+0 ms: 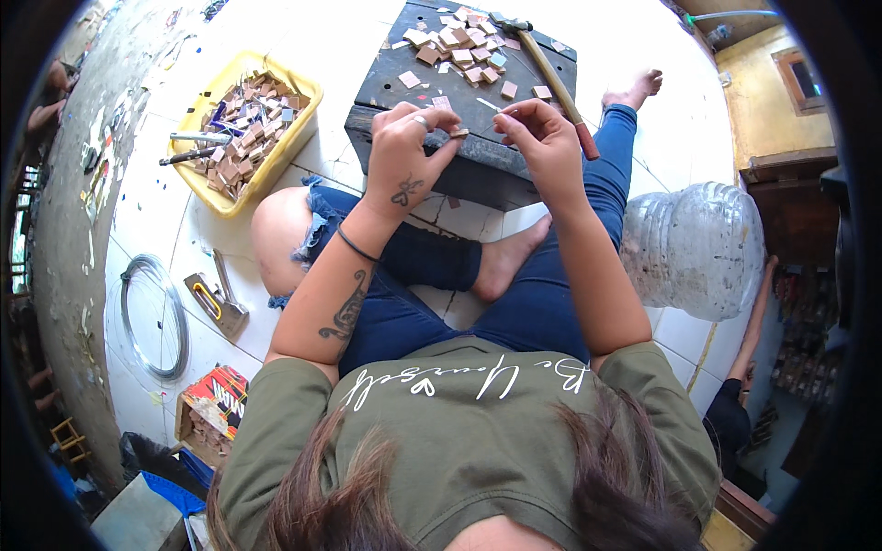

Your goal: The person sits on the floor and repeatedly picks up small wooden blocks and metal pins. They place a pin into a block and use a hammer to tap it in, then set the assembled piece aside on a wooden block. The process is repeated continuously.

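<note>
My left hand [406, 158] is raised over the near edge of a dark low workbench [386, 96], thumb and fingers pinching a small brown square tile [459, 133]. Close to it on the right, my right hand [544, 145] is also pinched. A thin pale sliver [490, 105] shows at its fingertips. On the bench top lies a loose heap of similar small tiles [464, 41]. A hammer [551, 78] with a wooden, red-ended handle rests along the bench's right side.
Left of the bench stands a yellow tub [308, 101] of tiles with tools across it. Coiled wire [179, 340], a staple gun [213, 301] and an open box [216, 409] are at lower left. A large clear bottle [694, 248] lies right; another person's arm [755, 317] is behind it.
</note>
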Action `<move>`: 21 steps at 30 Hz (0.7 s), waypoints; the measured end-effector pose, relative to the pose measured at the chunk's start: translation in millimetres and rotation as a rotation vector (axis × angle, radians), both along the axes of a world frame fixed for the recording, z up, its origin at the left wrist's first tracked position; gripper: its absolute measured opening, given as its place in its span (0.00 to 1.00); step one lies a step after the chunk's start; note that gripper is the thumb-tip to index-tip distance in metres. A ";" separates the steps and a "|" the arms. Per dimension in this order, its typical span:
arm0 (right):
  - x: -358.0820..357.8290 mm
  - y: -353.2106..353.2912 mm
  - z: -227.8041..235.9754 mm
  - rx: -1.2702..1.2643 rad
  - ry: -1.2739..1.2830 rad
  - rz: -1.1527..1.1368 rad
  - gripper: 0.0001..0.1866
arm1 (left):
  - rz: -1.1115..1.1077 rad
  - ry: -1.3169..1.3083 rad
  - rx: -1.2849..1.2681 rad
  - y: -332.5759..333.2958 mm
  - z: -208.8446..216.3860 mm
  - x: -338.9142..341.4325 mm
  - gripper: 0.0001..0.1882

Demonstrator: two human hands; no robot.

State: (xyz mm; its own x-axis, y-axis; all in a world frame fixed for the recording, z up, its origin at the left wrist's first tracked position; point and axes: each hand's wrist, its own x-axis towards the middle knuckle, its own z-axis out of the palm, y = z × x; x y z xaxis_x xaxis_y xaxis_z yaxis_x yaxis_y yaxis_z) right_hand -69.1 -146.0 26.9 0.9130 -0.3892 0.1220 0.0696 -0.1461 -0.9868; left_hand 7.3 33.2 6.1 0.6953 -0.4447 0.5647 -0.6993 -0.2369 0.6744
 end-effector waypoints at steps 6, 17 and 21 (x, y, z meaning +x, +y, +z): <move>-1.5 10.9 10.8 -0.270 -0.086 0.034 0.05 | -0.034 0.021 0.034 -10.0 -12.7 1.1 0.07; 3.5 9.6 14.0 -0.539 -0.153 0.040 0.05 | -0.038 0.001 -0.009 -9.6 -16.9 2.2 0.07; 2.2 10.0 14.5 -0.557 -0.150 0.051 0.05 | -0.035 -0.007 -0.008 -9.2 -16.7 1.9 0.07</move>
State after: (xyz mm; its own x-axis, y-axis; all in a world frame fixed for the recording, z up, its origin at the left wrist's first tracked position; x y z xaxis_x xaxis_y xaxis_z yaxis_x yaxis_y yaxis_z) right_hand -67.0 -136.0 41.3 0.8860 -0.1846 0.4253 0.2234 -0.6337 -0.7406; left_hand 9.2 24.0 -10.6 0.6757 -0.4641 0.5727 -0.7115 -0.2070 0.6715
